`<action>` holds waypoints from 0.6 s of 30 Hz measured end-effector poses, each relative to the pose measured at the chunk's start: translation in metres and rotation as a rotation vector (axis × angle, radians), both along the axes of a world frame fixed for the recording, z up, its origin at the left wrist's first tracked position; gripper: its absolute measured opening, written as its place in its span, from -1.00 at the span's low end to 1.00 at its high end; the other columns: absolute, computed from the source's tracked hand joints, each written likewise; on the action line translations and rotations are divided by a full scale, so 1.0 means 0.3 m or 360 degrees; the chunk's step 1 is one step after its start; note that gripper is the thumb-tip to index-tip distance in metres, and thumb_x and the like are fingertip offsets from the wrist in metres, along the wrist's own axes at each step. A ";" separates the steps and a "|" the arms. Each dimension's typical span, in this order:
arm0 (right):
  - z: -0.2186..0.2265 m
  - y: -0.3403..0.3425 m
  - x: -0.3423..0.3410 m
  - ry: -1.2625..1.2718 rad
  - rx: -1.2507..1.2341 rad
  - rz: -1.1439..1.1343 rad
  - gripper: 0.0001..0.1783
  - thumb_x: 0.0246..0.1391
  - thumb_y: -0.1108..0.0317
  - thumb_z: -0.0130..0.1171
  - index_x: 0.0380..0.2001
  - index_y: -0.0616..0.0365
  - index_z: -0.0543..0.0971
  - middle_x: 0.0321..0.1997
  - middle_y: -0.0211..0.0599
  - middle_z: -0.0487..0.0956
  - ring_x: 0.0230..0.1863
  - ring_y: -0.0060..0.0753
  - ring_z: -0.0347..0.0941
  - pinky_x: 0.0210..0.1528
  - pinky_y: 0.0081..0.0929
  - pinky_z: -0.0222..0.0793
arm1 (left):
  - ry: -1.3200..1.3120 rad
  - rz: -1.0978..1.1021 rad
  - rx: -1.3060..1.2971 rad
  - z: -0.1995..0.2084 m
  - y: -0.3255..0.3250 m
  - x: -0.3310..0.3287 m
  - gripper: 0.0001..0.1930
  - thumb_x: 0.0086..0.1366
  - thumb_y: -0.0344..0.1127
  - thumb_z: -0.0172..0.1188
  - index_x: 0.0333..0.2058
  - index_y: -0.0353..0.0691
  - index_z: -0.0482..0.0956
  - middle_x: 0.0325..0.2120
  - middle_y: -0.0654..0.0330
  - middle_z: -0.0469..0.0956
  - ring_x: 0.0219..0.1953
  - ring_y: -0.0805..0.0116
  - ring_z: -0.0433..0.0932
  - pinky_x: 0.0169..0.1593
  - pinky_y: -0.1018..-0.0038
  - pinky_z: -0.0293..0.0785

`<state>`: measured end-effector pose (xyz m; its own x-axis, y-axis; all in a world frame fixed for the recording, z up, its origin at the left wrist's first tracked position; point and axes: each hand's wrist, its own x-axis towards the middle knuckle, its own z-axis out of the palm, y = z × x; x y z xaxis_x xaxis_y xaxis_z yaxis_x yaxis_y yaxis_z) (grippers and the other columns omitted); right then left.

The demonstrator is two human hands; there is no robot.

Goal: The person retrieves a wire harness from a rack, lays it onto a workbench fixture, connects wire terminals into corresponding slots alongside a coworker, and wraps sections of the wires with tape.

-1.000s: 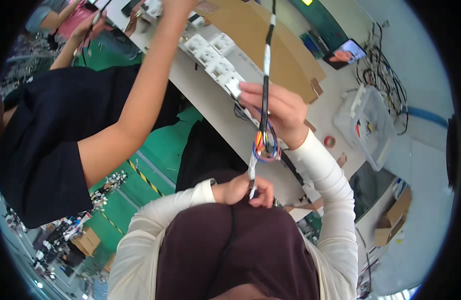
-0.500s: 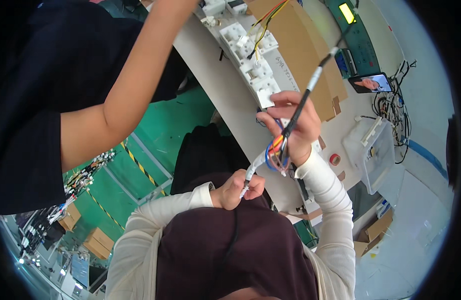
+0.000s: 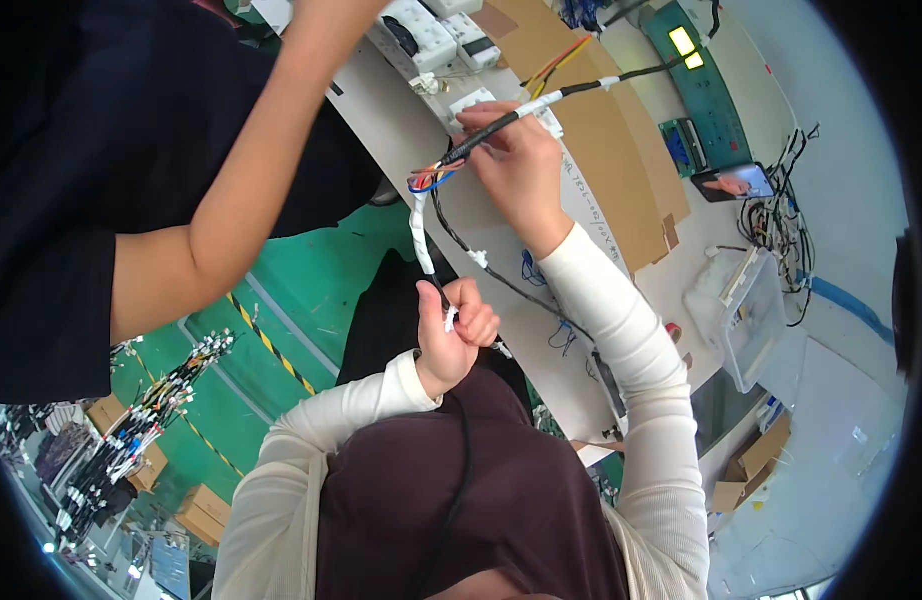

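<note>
My left hand (image 3: 453, 328) is closed around the lower end of a wire harness (image 3: 419, 232), with a small white connector showing at its fingers. White wrap covers the stretch above that hand. Higher up, loose coloured wires (image 3: 433, 180) bulge out before the harness turns black. My right hand (image 3: 521, 170) is up at the white fixture blocks (image 3: 473, 102), its fingers bent around the black sleeved part, which partly hides them. From there the cable runs up right toward a green tester (image 3: 709, 90) with a lit yellow display.
A co-worker's bare arm (image 3: 246, 190) reaches in at upper left. Brown cardboard (image 3: 621, 150) lies behind the fixtures. A phone (image 3: 733, 183), tangled black cables (image 3: 781, 222) and a clear plastic bin (image 3: 746, 320) sit at right. Another black cable (image 3: 521, 290) crosses the table edge.
My right hand has moved up and left, and the black part of the harness and the coloured wires have shifted with it. My left hand has risen slightly, still gripping the lower end.
</note>
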<state>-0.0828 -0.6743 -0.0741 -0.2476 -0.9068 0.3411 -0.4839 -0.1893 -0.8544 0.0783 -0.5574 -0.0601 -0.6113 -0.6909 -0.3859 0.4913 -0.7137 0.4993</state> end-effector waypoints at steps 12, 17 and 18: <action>0.055 -0.024 0.054 0.0953 -0.0197 -0.0033 -0.63 -0.30 0.65 0.30 -0.30 0.11 0.68 -0.22 -0.35 0.67 -0.25 -0.23 0.58 -0.19 -0.38 0.53 | 0.0232 0.0103 0.0077 -0.041 -0.018 0.017 -0.33 0.36 0.46 -0.31 -0.59 -0.06 0.13 -0.77 0.47 -0.03 -0.71 0.60 -0.12 -0.58 0.55 -0.18; 0.051 -0.034 0.067 0.0867 -0.0089 -0.0120 -0.73 -0.24 0.59 0.31 -0.36 0.12 0.70 -0.23 -0.33 0.67 -0.26 -0.21 0.58 -0.19 -0.35 0.52 | 0.0209 0.0122 0.0069 -0.048 -0.043 0.010 -0.33 0.36 0.46 -0.32 -0.60 -0.05 0.14 -0.78 0.47 -0.03 -0.71 0.59 -0.11 -0.58 0.54 -0.18; 0.059 -0.037 0.056 0.0868 -0.0094 -0.0128 -0.73 -0.24 0.59 0.31 -0.36 0.12 0.70 -0.23 -0.33 0.67 -0.26 -0.21 0.58 -0.19 -0.35 0.52 | 0.0112 0.0083 0.0095 -0.042 -0.049 0.008 -0.32 0.33 0.50 -0.33 -0.60 -0.03 0.11 -0.79 0.47 -0.04 -0.71 0.58 -0.12 -0.57 0.52 -0.18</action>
<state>-0.0658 -0.6854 -0.0563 -0.0882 -0.8677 0.4892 -0.8683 -0.1737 -0.4647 0.0806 -0.5720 -0.0727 -0.6021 -0.6997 -0.3846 0.5612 -0.7135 0.4196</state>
